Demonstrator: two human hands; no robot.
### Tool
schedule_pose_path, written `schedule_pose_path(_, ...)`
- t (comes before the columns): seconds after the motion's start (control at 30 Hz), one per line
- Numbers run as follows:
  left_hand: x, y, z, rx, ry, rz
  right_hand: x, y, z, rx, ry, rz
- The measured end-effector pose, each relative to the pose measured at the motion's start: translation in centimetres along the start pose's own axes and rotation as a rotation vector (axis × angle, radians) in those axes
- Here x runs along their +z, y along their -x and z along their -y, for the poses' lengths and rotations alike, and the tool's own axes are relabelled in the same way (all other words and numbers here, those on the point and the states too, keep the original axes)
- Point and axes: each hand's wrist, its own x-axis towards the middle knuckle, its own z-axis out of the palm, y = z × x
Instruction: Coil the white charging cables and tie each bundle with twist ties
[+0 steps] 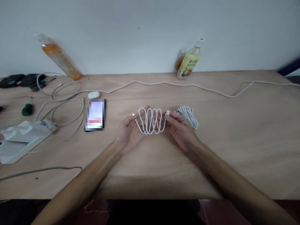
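Note:
A white USB cable (150, 122), bent into several loops, stretches between my two hands above the wooden table (150, 168). My left hand (128, 131) is closed on one end, its thumb pressed near a small metal plug (133, 114), with fingers behind the loops. My right hand (180, 128) pinches the other end just below its white USB plug (167, 112). Behind my right hand, partly hidden by it, lies a bundle of white cables (188, 116).
A phone (95, 114) and a white earbud case (94, 95) lie to the left. Farther left are a white power strip (25, 139), loose cords and a green screwdriver (27, 109). An orange drink bottle (59, 59) and a yellow drink bottle (189, 62) lean against the wall.

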Motion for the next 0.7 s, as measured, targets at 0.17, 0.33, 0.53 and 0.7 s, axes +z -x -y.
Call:
schedule_pose_path(0.17, 0.01, -0.06, 0.11, 0.004, 0.01, -0.001, 0.09, 0.11, -0.04, 0.003, 0.012, -0.015)
schedule_pose_path(0.33, 0.11, -0.17, 0.22, -0.004, 0.01, -0.017, 0.23, 0.26, 0.19, 0.024, 0.007, -0.011)
schedule_pose_path(0.53, 0.04, -0.26, 0.3, -0.02, 0.01, -0.007, 0.34, 0.32, 0.3, 0.038, 0.003, 0.001)
schedule_pose_path(0.7, 0.08, -0.08, 0.23, -0.025, -0.014, 0.007, 0.28, 0.39, 0.05, 0.035, 0.075, 0.001)
